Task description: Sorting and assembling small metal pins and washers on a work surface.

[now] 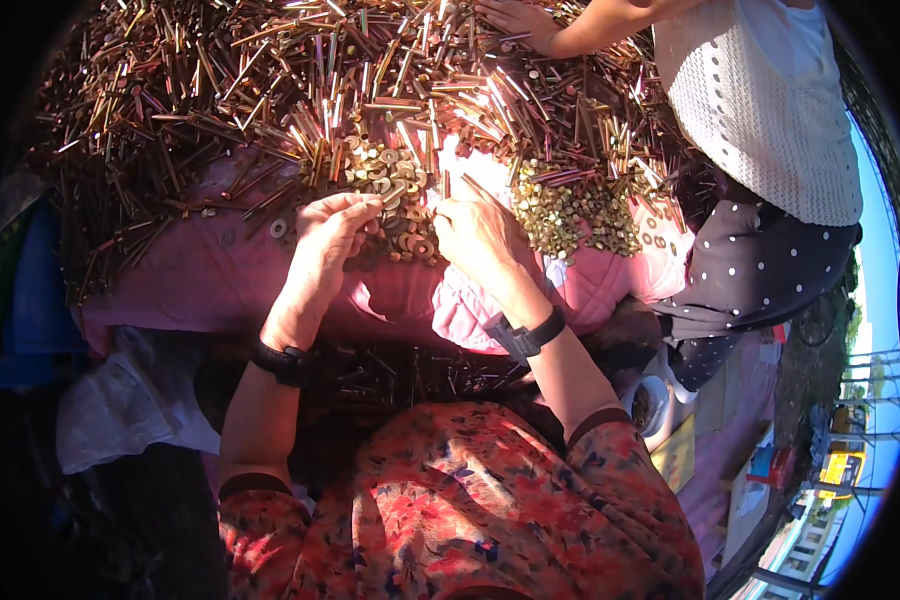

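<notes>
Washers (411, 241) lie heaped near the near edge of the pink-covered table (175, 270), between the hands: left hand (325, 230) pinching a small metal piece (395, 195), right hand (478, 234) curled, its grip unclear. Bare cloth runs leftward; metal rods (220, 70) crowd beyond.

I wear this camera on my head, as the left one of a side-by-side pair, and it looks steeply down past my shirt (470, 500) onto the table (200, 262). It is near enough that my left hand (322, 236) and right hand (482, 238) lie around mid-view, upright and unmirrored. Its wide fisheye darkens at the corners and reaches out to the sky (875, 240) on the right.
</notes>
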